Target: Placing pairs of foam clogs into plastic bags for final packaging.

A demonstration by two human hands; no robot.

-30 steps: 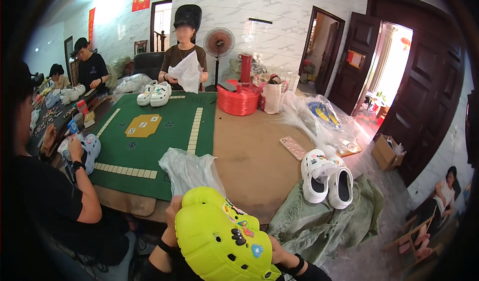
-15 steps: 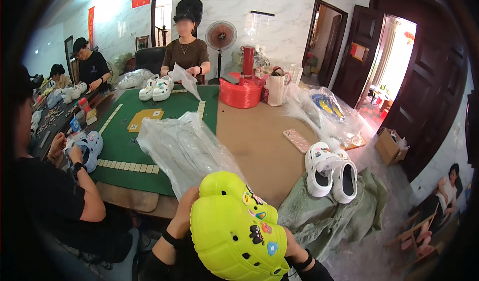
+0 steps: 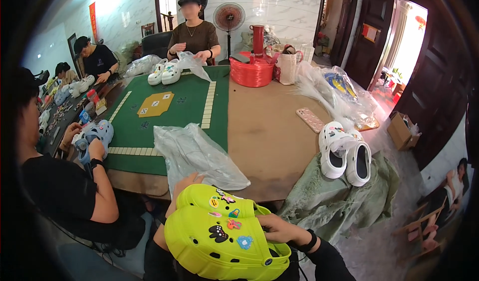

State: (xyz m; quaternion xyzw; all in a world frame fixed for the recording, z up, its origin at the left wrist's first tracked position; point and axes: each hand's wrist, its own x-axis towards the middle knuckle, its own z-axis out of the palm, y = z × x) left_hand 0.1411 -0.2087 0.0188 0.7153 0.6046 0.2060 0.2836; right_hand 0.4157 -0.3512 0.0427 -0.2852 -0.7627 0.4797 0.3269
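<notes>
Clogs (image 3: 224, 233), yellow-green, paired: right hand (image 3: 277, 227) grips their side; left hand (image 3: 182, 188) holds them beside a plastic bag (image 3: 194, 154).

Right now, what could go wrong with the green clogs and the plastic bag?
The clear bag lies loose at the table edge; the left hand touching it could drag it off. The green clogs, held stacked by the right hand, might slip apart. Their charms could perhaps snag the bag.

Left hand (image 3: 183, 187) and right hand (image 3: 277, 228) both curled, gripping.
</notes>
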